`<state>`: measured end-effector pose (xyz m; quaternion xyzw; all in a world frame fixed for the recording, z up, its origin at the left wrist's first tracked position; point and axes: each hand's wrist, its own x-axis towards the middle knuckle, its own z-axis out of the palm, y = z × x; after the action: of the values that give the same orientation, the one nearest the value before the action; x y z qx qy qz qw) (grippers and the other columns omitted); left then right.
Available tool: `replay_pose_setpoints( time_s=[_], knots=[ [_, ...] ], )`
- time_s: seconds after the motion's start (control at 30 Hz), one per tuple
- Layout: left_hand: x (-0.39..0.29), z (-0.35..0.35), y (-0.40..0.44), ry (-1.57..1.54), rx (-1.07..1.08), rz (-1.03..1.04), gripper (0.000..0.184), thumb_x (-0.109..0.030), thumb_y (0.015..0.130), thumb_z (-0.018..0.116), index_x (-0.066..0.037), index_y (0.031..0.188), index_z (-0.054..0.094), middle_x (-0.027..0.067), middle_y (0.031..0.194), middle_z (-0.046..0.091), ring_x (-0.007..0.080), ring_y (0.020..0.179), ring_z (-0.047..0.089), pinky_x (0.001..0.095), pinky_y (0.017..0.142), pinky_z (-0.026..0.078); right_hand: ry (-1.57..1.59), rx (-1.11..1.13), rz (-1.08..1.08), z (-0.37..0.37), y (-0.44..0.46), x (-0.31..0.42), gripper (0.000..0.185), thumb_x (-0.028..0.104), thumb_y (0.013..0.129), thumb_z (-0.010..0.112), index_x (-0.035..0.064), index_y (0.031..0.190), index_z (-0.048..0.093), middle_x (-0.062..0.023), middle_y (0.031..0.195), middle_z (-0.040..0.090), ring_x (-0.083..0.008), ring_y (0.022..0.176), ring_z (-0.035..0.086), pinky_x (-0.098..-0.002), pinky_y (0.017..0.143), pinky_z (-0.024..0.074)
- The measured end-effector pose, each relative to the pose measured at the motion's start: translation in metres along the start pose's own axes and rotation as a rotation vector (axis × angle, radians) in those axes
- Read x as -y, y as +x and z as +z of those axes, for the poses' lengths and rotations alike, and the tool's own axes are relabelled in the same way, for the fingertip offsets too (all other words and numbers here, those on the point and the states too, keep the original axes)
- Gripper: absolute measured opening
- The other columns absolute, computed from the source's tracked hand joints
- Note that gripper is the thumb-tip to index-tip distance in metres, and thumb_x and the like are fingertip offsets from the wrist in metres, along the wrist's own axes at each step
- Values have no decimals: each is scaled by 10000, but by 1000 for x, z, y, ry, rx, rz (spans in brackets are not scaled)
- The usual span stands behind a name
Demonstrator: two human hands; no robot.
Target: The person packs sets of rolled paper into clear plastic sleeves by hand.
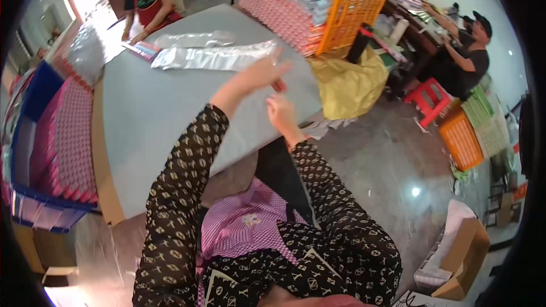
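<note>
My left hand (260, 74) is over the grey table (165, 119), its fingers stretched and partly apart, slightly blurred. It overlaps the right end of a long silver plastic sleeve (210, 58) lying flat; whether it touches the sleeve I cannot tell. A second, clearer plastic sleeve (193, 39) lies just behind. Below and to the right, near the table's edge, my right hand (281, 116) is closed with curled fingers. Anything held in it is too small or hidden to make out. Dark patterned sleeves cover both my arms.
Stacked pink packs (278, 14) and an orange crate (355, 5) stand at the table's far right, beside a yellow sack (355, 85). A blue bin (42, 204) with pink packs is at left. One person (152, 0) works across the table; others sit at right near a red stool (427, 101).
</note>
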<state>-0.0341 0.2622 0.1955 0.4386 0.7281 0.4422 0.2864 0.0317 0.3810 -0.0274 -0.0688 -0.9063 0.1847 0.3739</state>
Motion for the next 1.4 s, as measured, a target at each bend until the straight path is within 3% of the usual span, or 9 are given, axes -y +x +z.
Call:
replay_pose_setpoints(
  time_s=[0.07, 0.13, 0.2, 0.23, 0.27, 0.47, 0.57, 0.67, 1.4],
  knots=[
    [-25, 23, -16, 25, 162, 140, 610, -361, 929, 528, -81, 1431, 324, 112, 857, 658, 172, 787, 656, 305, 749, 503, -113, -9, 36, 0, 3, 8, 255, 134, 763, 616, 59, 1004, 656, -142, 1103, 606, -319, 1074, 542, -495, 887, 403],
    [8, 34, -7, 203, 173, 295, 582, -361, 921, 539, -83, 1405, 375, 140, 961, 668, 227, 872, 661, 332, 803, 493, -174, -318, -134, -3, 8, 9, 156, 136, 804, 574, 76, 937, 631, -116, 1053, 630, -319, 986, 576, -442, 823, 434],
    [37, 24, -19, 386, 90, 271, 550, -344, 911, 552, -53, 1361, 430, 164, 1052, 662, 301, 965, 642, 364, 853, 478, -126, 14, -53, 17, -8, -19, 164, 142, 814, 569, 79, 950, 633, -118, 1065, 627, -302, 1043, 554, -443, 845, 425],
    [69, 18, -19, 373, 17, 157, 535, -328, 905, 555, -36, 1340, 447, 197, 1176, 607, 340, 1097, 576, 386, 922, 445, -136, -4, 4, 12, -8, -10, 174, 146, 812, 570, 80, 959, 635, -109, 1077, 624, -283, 1065, 543, -434, 857, 420],
    [108, 6, -23, 501, -111, 282, 528, -347, 882, 568, -8, 1280, 496, 212, 1263, 539, 352, 1162, 519, 406, 981, 407, -140, -22, 63, 5, -5, 2, 184, 150, 810, 571, 81, 968, 638, -100, 1089, 621, -265, 1086, 532, -425, 868, 414],
    [222, -58, -108, 967, -562, -370, 505, -365, 889, 511, -79, 1304, 478, 173, 1379, 440, 334, 1277, 397, 519, 1020, 303, -98, -3, 66, -1, -4, 5, 208, 140, 825, 559, 78, 1006, 640, -78, 1140, 607, -234, 1118, 522, -407, 916, 391],
    [254, -68, -146, 944, -612, -478, 470, -346, 914, 477, -64, 1290, 490, 154, 1402, 420, 331, 1307, 358, 522, 1042, 270, -95, 20, 84, -4, -3, 8, 209, 141, 825, 559, 81, 1010, 635, -78, 1141, 606, -232, 1128, 516, -404, 923, 387],
    [276, -65, -156, 955, -708, -381, 432, -318, 938, 440, -52, 1271, 508, 142, 1414, 412, 315, 1327, 338, 503, 1067, 242, -120, 19, 64, -7, -2, 10, 207, 137, 826, 559, 79, 1011, 631, -78, 1145, 603, -232, 1123, 519, -403, 919, 388],
    [271, -63, -154, 947, -756, -349, 383, -282, 930, 465, -46, 1219, 551, 122, 1384, 455, 287, 1306, 373, 467, 1078, 240, -136, 4, 47, -5, -2, 6, 196, 138, 809, 564, 77, 979, 639, -74, 1114, 603, -225, 1077, 535, -394, 879, 410]
  ],
)
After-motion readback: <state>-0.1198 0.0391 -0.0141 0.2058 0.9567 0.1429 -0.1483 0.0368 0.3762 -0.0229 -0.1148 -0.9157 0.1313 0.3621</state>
